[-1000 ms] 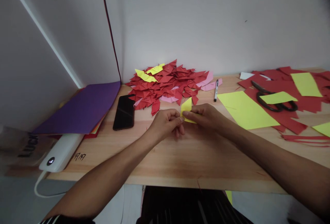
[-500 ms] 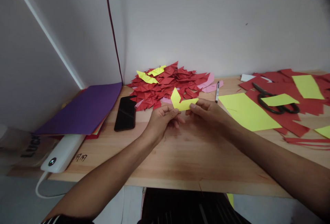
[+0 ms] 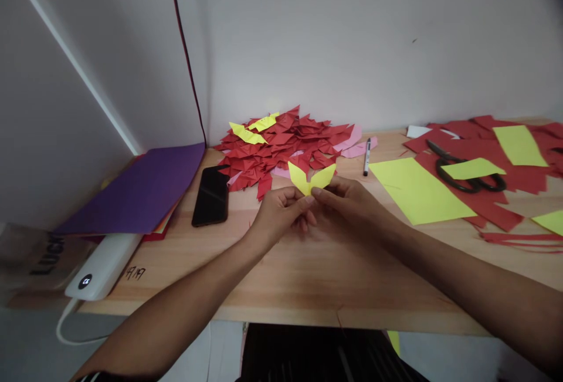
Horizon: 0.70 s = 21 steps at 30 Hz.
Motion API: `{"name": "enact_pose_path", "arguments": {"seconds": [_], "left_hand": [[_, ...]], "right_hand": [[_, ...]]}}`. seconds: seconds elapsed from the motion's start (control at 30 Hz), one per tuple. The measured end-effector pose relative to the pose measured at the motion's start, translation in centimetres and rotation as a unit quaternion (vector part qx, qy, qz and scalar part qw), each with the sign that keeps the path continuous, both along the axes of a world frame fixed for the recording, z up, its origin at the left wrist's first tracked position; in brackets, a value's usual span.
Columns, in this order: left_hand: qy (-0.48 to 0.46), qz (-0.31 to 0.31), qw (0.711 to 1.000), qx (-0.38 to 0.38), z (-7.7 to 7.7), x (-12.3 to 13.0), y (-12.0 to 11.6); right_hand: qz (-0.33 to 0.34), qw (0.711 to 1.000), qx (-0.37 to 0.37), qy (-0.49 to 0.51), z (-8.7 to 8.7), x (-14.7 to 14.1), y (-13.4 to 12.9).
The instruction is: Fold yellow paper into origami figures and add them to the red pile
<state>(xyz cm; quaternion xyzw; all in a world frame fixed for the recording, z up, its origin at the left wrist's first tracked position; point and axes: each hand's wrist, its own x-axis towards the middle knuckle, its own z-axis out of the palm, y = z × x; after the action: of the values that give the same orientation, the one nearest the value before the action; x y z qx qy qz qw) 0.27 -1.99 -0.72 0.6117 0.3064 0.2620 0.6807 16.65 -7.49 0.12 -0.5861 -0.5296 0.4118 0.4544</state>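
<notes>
By the nearly closed thumb and fingers of the left hand and right hand, a yellow folded paper, seemingly part-shaped, is being pinched above the wooden table. Beyond, a red folded-paper heap is being topped by two yellow folded pieces; rightward, a yellow sheet is being left unfolded.

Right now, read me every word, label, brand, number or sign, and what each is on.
"LUCK", on clear packaging at far left; more letters may be hidden.
Round display of the white device: digits, too blurred to read.
Handwritten black marks on the table: unclear.
Pen and yellow papers on red pile: any marks too small to read.
</notes>
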Motion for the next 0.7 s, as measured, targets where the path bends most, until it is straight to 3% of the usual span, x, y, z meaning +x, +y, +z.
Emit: {"name": "enact_pose_path", "arguments": {"seconds": [0.1,0.2,0.27,0.33,0.47,0.7], "left_hand": [[0.028,0.056,0.989,0.137,0.2,-0.3,0.3],[0.048,0.176,0.921,0.345,0.8,-0.6,0.7],[0.054,0.181,0.876,0.443,1.2,-0.8,1.0],[0.066,0.144,0.855,0.493,1.5,-0.9,1.3],[0.072,0.090,0.863,0.493,1.2,-1.0,1.6],[0.068,0.088,0.911,0.396,0.9,-1.1,0.9]], "right_hand": [[-0.005,0.999,-0.033,0.018,0.2,0.2,0.1],[0.014,0.997,-0.059,0.037,0.2,0.6,0.3],[0.029,0.996,-0.067,0.043,0.1,0.8,0.4],[0.041,0.996,-0.067,0.044,-0.1,0.9,0.5],[0.047,0.996,-0.060,0.042,-0.4,0.9,0.4],[0.024,0.998,-0.054,0.033,0.3,0.7,0.2]]}}
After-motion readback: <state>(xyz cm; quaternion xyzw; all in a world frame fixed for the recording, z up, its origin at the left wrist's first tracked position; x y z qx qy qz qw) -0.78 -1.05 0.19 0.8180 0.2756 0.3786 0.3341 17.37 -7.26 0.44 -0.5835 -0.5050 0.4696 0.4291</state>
